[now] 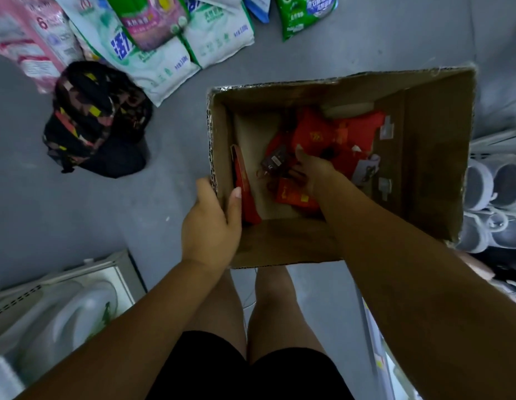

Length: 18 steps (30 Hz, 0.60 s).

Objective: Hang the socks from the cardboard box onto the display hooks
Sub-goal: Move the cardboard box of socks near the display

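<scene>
One view only, from a camera worn on the person's head. It looks almost straight down and a little forward, so the person's own legs [274,313] and black shorts [251,376] fill the bottom middle, with the grey floor [77,212] behind everything. The lens is wide, and lines bend near the borders of the frame. The cardboard box [424,168] is seen from above, into its open top, right of centre. Both forearms enter from the bottom corners. The left hand [210,223] and right hand [314,171] are near the camera, about mid-frame.
</scene>
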{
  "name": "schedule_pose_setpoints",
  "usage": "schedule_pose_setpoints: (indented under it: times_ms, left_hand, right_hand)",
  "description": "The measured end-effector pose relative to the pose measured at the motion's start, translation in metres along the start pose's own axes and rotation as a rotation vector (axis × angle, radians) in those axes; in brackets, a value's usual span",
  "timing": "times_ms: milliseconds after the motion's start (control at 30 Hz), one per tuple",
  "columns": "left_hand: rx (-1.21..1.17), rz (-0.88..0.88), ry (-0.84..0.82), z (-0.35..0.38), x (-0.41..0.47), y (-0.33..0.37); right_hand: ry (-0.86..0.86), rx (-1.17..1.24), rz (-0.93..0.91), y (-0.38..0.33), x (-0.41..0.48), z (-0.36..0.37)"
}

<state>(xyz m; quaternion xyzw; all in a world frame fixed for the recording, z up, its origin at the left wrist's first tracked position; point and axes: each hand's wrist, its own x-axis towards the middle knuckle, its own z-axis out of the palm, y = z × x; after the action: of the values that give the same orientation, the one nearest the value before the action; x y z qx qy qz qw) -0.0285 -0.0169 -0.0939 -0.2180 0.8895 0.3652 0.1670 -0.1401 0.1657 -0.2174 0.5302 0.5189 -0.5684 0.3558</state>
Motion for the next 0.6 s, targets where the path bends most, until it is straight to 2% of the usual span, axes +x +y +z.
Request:
schedule_pose_setpoints:
  times_ms: [200,300,433,533,600]
  left_hand:
    - [-0.025,0.030,0.020,0.002,0.000,-0.002]
    - [-0.039,0.029,0.009,-0.001,0.000,-0.001]
    - [-0.055,-0.007,-0.026,-0.007,-0.003,0.003]
    - [-0.018,-0.020,0.161,-0.017,-0.017,0.012]
    - [-0.089,0.000,0.266,-0.025,-0.030,0.022]
  right_hand:
    - [-0.036,0.191,0.038,-0.008,-0.006,0.009]
    - [-0.027,0.208,0.028,-0.004,-0.019,0.006]
    - [-0.104,0.164,-0.039,0.007,-0.070,-0.007]
    - [-0.221,0.164,-0.093,0.019,-0.112,-0.021]
    - [-0.286,0.192,-0.103,0.028,-0.139,-0.031]
